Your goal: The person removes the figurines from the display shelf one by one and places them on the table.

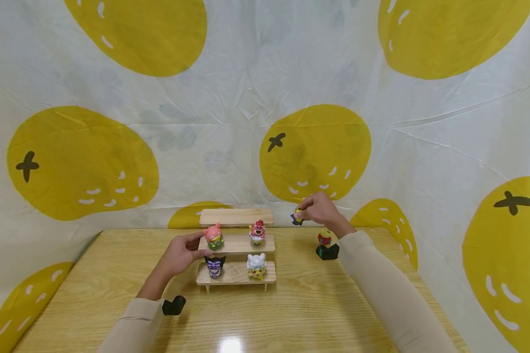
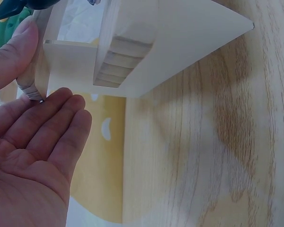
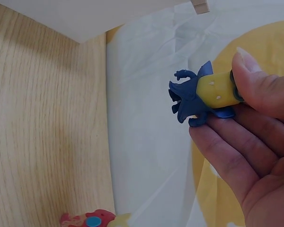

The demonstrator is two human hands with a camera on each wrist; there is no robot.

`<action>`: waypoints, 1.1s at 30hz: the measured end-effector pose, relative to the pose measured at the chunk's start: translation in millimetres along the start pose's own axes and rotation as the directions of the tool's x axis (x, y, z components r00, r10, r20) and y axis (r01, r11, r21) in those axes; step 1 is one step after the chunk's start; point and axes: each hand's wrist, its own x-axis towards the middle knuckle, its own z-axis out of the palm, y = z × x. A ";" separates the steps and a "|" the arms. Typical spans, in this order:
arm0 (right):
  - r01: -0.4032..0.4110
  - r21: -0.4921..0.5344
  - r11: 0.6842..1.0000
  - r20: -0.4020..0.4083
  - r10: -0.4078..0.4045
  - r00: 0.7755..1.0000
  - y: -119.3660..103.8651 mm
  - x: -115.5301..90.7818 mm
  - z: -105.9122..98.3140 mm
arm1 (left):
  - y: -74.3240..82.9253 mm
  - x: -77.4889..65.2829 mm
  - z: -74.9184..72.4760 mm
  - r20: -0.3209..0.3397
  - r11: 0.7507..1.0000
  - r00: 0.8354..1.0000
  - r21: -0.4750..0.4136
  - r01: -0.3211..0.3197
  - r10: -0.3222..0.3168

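Note:
My left hand (image 1: 182,254) is at the left end of a three-step wooden display shelf (image 1: 236,217). In the left wrist view its thumb and fingers pinch the board's end (image 2: 35,78). My right hand (image 1: 321,211) holds a small yellow and dark blue figurine (image 3: 217,90) in the air, right of the top step, between thumb and fingers. On the middle step stand a pink figurine (image 1: 214,237) beside my left fingers and a red-topped figurine (image 1: 257,233). The bottom step bears a purple and black figurine (image 1: 215,267) and a white-hooded yellow one (image 1: 256,266).
A red and yellow figurine (image 1: 324,238) stands on the wooden table (image 1: 300,304), beneath my right forearm and right of the shelf. Behind the table hangs a pale cloth (image 1: 229,147) printed with big yellow fruit, which also runs along the right side.

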 end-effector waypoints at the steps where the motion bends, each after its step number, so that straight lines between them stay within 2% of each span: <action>1: 0.003 -0.004 1.000 0.000 -0.003 1.000 0.7 -0.2 0.2 | 0.1 0.0 -0.1 0.004 1.000 1.000 -0.002 -0.003 0.003; 20: -0.029 -0.016 0.999 -0.027 0.028 0.999 12.5 1.6 4.4 | 2.5 0.1 -1.5 0.010 1.000 1.000 0.002 -0.029 0.029; 33: -0.054 -0.035 0.998 -0.037 0.052 0.998 20.8 1.7 9.7 | 1.2 0.0 -1.8 0.005 1.000 1.000 0.021 -0.010 0.010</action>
